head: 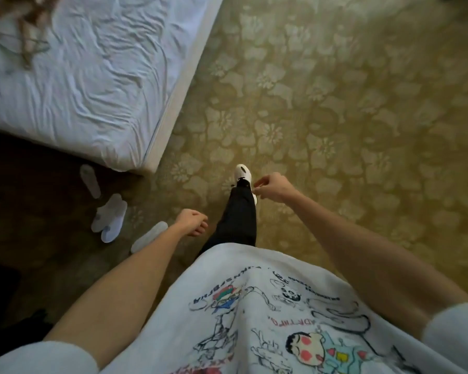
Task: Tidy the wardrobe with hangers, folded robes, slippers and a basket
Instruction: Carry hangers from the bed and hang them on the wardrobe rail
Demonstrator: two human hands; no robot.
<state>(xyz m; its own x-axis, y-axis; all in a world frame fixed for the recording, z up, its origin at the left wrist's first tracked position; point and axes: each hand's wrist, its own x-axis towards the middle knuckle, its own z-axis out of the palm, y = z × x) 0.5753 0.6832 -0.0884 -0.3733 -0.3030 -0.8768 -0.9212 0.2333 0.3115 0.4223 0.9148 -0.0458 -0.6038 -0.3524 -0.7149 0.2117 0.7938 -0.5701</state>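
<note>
Both hands hang empty over the patterned carpet [349,103]: the left hand [192,222] has its fingers loosely curled around nothing, and the right hand [270,188] is likewise relaxed and half-curled. White slippers [110,218] lie scattered on the floor near the corner of the bed [97,85], one partly hidden behind the left forearm. Wooden hangers [25,39] rest on the rumpled sheet at the top left, blurred and cut off by the frame edge. One white shoe [243,172] shows past the dark trouser leg.
</note>
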